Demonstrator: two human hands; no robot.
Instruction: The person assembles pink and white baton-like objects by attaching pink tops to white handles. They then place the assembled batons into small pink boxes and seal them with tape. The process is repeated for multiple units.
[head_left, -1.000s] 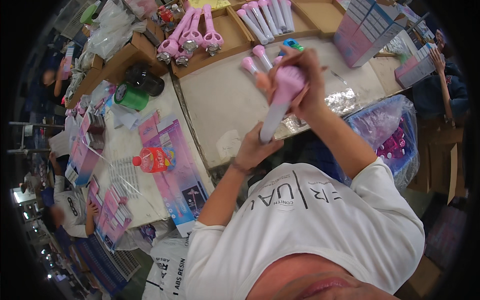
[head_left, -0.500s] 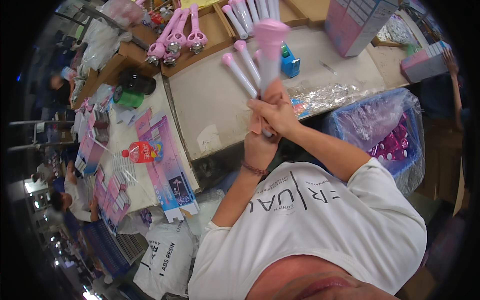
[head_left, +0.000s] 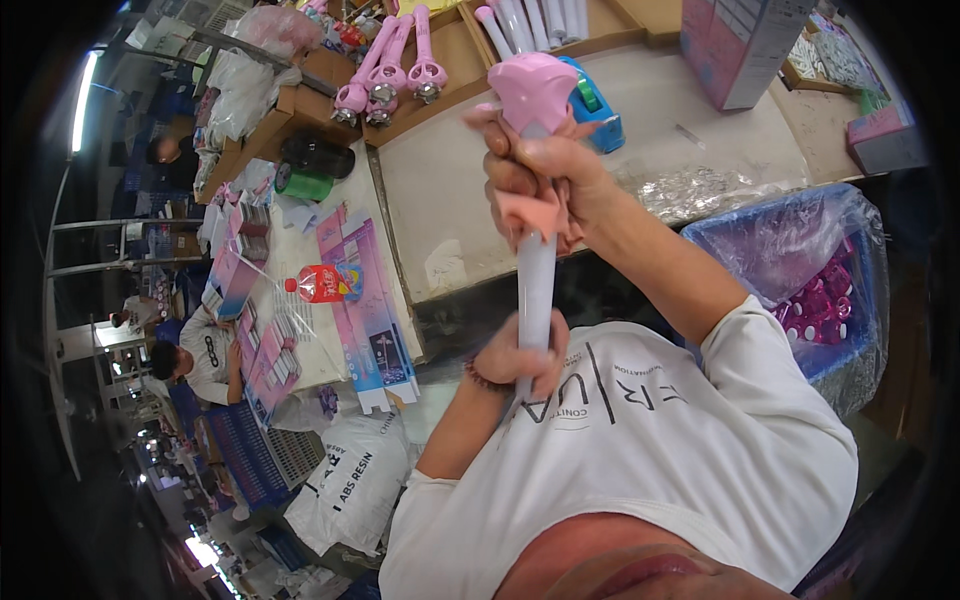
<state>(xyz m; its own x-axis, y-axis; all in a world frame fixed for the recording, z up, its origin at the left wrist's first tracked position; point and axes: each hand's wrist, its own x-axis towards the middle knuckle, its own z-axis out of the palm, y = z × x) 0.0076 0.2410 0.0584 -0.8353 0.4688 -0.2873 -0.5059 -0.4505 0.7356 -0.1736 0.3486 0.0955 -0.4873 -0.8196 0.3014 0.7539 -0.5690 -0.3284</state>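
Observation:
A toy wand (head_left: 537, 285) with a pale tube and a pink flared head stands nearly upright in front of my chest. Around the tube's lower end my left hand (head_left: 515, 355) is closed. Higher up, just below the pink head (head_left: 533, 85), my right hand (head_left: 550, 165) is wrapped around the tube with an orange-pink cloth (head_left: 530, 215) bunched in its grip. Cloth edges stick out above and below the fingers. The hand and cloth hide the upper tube.
On the bench (head_left: 430, 190) are pink wand handles (head_left: 390, 70), a blue tape dispenser (head_left: 600, 110) and a tall box (head_left: 740, 50). A lined blue bin (head_left: 710, 240) holds magenta parts. A red-labelled bottle (head_left: 320, 284) lies left; a person (head_left: 205, 355) sits beyond.
My left hand has moved down to the tube's lower end. My right hand and the cloth now sit higher, close under the pink head. The whole view has shifted slightly.

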